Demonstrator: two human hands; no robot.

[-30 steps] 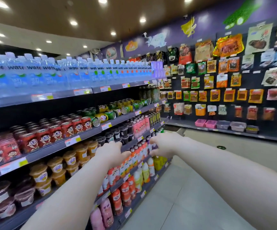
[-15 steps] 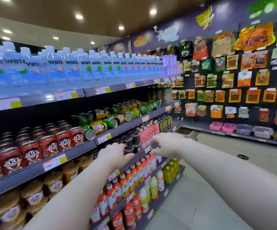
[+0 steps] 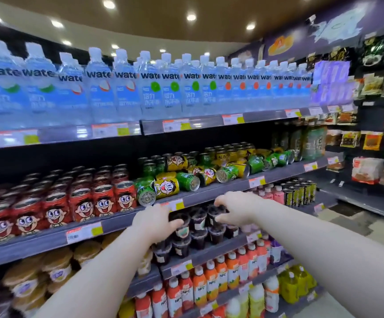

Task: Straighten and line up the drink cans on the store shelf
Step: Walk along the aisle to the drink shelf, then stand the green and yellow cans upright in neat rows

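Observation:
Green and yellow drink cans (image 3: pixel 187 180) lie tipped over in a jumble on the second shelf (image 3: pixel 220 193), some on their sides with ends facing out. More toppled green cans (image 3: pixel 269 160) lie further right. Red cartoon-face cans (image 3: pixel 99 200) stand upright in rows to the left. My left hand (image 3: pixel 154 222) and my right hand (image 3: pixel 234 208) reach out just below that shelf's edge, in front of dark cups (image 3: pixel 197 222). Both hands hold nothing, fingers spread and curled.
Water bottles (image 3: pixel 154 92) fill the top shelf. Orange and red juice bottles (image 3: pixel 211 283) stand on the lower shelves, tan jars (image 3: pixel 55 269) at lower left. A wall of hanging snack packets (image 3: pixel 370 138) closes the aisle on the right.
The view has closed in on the shelves and turned left. Both hands have risen from the bottle shelf to just under the edge of the can shelf.

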